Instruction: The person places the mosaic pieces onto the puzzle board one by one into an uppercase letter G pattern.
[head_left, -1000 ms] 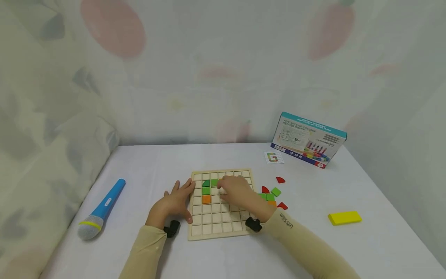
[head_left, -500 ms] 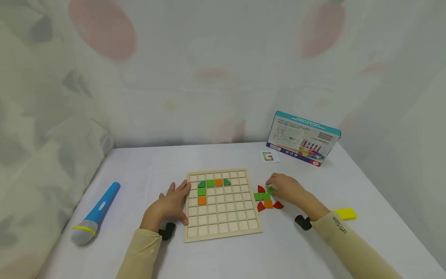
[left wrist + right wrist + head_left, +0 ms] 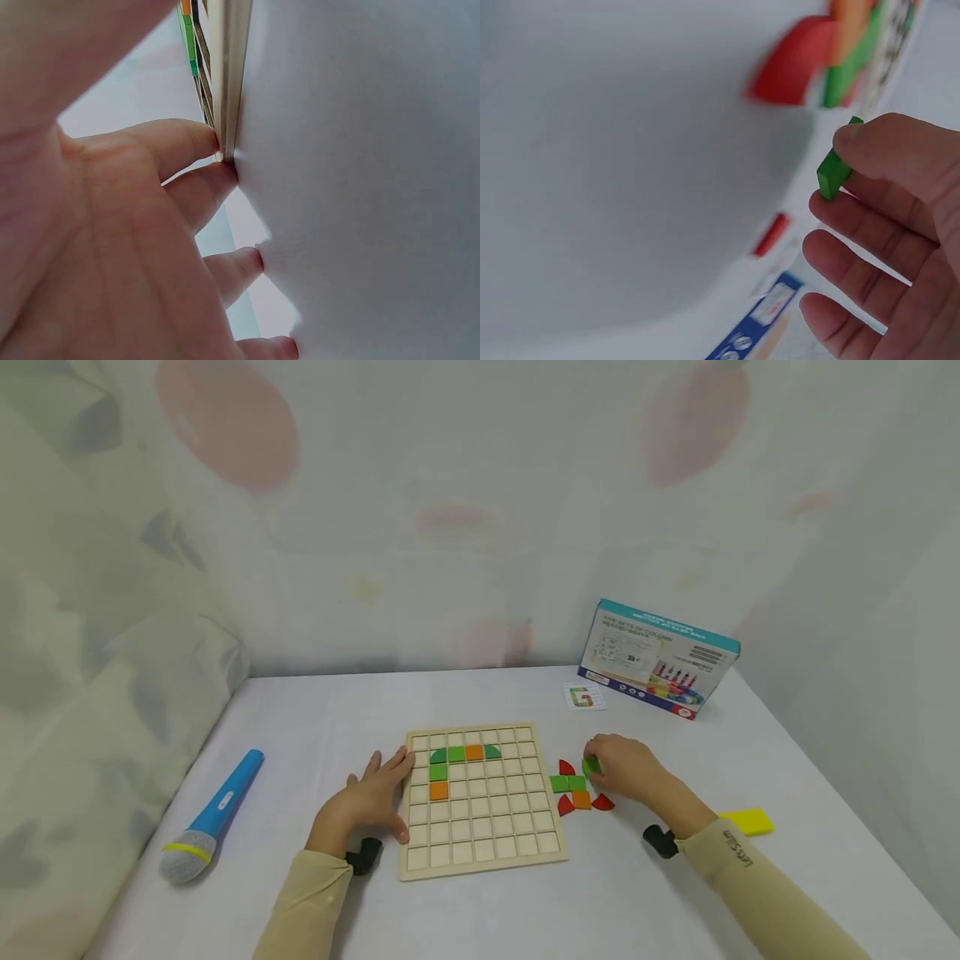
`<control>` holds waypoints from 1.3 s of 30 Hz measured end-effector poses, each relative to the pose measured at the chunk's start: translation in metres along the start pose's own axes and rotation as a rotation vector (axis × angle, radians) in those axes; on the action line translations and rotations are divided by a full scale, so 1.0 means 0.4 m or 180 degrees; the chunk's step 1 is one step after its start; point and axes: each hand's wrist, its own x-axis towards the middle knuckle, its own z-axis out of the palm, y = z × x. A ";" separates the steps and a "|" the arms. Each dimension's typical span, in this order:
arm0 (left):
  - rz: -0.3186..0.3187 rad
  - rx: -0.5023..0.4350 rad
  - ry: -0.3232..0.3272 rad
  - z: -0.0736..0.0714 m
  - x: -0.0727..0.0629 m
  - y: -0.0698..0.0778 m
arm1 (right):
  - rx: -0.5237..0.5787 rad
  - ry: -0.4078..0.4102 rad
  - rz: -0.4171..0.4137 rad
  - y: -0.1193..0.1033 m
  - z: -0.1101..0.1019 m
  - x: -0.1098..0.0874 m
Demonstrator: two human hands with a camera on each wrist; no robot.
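Note:
My right hand [image 3: 626,768] pinches a green square tile [image 3: 835,172] between thumb and fingertips, just right of the small pile. In that pile lie green squares [image 3: 567,783], an orange square [image 3: 581,800] and red quarter-round pieces [image 3: 603,802]. My left hand [image 3: 367,802] lies with spread fingers against the left edge of the wooden grid board [image 3: 483,864]; in the left wrist view its fingertips touch the board's side and the cloth. On the board, two dark green quarter-rounds [image 3: 492,752], green squares [image 3: 457,754] and orange squares [image 3: 438,791] form a corner shape.
Behind the pile lies a small card [image 3: 584,697] printed with a coloured G. A box [image 3: 660,660] stands at the back right. A blue toy microphone [image 3: 217,814] lies at the left, and a yellow block [image 3: 750,821] sits partly behind the right forearm.
My right hand has gone from the board to the pile on the right and now pinches a green tile there. An orange square and a quarter-round show where it was. The left hand stays.

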 end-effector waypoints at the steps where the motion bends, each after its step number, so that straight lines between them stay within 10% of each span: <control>1: -0.0006 0.0010 0.0002 0.000 0.001 -0.001 | 0.0030 0.0044 -0.0029 -0.007 -0.005 0.001; 21: 0.0054 -0.0091 0.0001 -0.005 0.003 0.006 | -0.0363 0.0474 -0.1134 -0.398 0.019 0.125; 39: -0.0008 -0.0061 -0.0039 -0.010 -0.003 0.009 | -0.0584 0.0109 -0.1035 -0.492 0.083 0.143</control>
